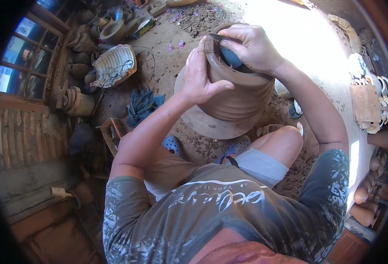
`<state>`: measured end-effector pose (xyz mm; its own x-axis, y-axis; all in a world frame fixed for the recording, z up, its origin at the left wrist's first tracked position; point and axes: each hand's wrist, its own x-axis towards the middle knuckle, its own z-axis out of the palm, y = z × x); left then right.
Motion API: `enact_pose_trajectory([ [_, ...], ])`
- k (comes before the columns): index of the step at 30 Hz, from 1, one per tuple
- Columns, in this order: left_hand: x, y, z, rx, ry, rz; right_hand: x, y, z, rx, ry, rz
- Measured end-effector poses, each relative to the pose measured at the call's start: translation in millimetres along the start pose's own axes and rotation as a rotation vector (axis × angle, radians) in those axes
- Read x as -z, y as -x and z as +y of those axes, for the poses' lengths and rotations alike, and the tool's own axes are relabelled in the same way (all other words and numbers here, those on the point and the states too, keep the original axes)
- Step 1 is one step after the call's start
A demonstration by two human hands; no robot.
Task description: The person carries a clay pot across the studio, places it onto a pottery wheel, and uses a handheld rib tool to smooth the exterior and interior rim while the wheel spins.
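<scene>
In front of me stands a large wet clay pot (235,99) with ridged outer walls, on a round pale wheel disc (207,126). My left hand (197,77) lies along the left side of the rim, fingers stretched upward and thumb spread over the near wall. At the pot's mouth, my right hand (253,47) is closed on a dark blue flat scraper (231,58), partly hidden by the fingers. Part of the scraper dips inside the mouth. A dark narrow tip pokes out left of my right fingers; I cannot tell whether it belongs to the same tool. The pot's inside is mostly hidden.
Clay crumbs (194,20) litter the floor. To the left are a crumpled blue cloth (143,107), a ribbed curved piece (114,66), and several pots (80,70) below a window (35,57). Small clay pots (364,193) line the right side. Strong sunlight falls at right.
</scene>
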<state>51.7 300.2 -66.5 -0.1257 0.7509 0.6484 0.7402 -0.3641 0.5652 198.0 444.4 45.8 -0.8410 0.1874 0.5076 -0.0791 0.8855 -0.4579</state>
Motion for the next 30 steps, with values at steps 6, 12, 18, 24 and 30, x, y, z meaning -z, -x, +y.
enact_pose_trajectory([
  [6, 9, -25, -31, -0.095, 0.208, -0.135, 7, 4, -4, 0.106, -0.049, -0.069],
  [12, 15, -39, -42, -0.019, 0.345, -0.290, 50, 10, -27, 0.058, -0.205, -0.364],
  [18, 9, -43, -45, -0.065, 0.392, -0.251, 69, 21, -50, -0.331, -0.473, -0.145],
  [24, 9, -32, -35, -0.081, 0.338, -0.131, 39, -25, 2, -0.257, 0.469, 0.026],
  [30, 9, -17, -10, -0.075, 0.065, -0.052, 6, -46, -2, -0.276, 0.627, -0.072],
])
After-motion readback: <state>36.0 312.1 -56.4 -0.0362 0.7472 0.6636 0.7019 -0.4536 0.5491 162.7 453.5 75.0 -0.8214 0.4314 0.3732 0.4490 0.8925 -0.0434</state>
